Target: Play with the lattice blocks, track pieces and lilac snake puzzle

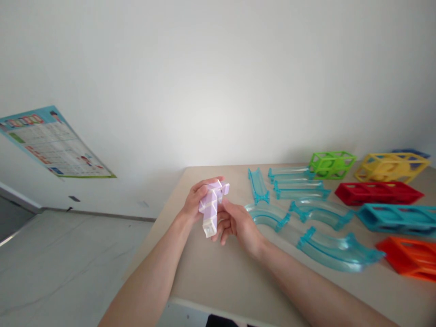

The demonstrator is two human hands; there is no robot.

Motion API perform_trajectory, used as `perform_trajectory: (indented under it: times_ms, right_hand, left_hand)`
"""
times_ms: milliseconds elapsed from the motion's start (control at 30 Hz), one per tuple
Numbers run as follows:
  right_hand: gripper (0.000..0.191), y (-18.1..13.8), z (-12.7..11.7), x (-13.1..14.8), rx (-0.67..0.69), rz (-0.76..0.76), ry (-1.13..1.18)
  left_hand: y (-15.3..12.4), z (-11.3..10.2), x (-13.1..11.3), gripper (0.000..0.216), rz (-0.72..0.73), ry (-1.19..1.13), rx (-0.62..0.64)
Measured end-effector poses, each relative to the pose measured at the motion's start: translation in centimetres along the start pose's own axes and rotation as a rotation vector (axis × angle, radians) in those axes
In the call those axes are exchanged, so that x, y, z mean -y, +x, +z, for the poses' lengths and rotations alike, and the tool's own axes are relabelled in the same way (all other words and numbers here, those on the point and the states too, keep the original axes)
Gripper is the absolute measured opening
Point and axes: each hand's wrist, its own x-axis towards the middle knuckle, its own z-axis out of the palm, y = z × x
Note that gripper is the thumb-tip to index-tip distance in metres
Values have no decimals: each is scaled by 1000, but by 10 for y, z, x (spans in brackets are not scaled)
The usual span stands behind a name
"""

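Note:
Both my hands hold one pale purple and white block puzzle (211, 205) above the near left part of the beige table (218, 272). My left hand (195, 200) wraps its fingers round the puzzle's upper part from the left. My right hand (235, 222) curls its fingers against the lower segments from the right. The puzzle is bent into a T-like shape, its lower end hanging down between my palms.
Several clear blue curved and straight track pieces (306, 227) lie to the right. Behind and beside them stand lattice blocks: green (332, 164), yellow (391, 167), red (378, 193), teal (398, 218), orange (412, 256). A poster (51, 143) hangs on the left wall. The table's left edge drops to the floor.

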Motion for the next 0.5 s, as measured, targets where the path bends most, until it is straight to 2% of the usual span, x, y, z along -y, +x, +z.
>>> perform_trajectory:
  times_ms: [200, 300, 367, 500]
  right_hand:
    - [38, -1, -1, 1, 23, -33, 79]
    - [34, -2, 0, 0, 30, -53, 101]
    - [35, -2, 0, -2, 60, -49, 101]
    - [35, -3, 2, -5, 104, -38, 115]
  left_hand:
    - [1, -3, 2, 54, 158, 211, 133]
    - [1, -4, 0, 47, 229, 233, 173]
    - [0, -2, -1, 49, 237, 221, 187]
    - [-2, 1, -2, 67, 207, 203, 191]
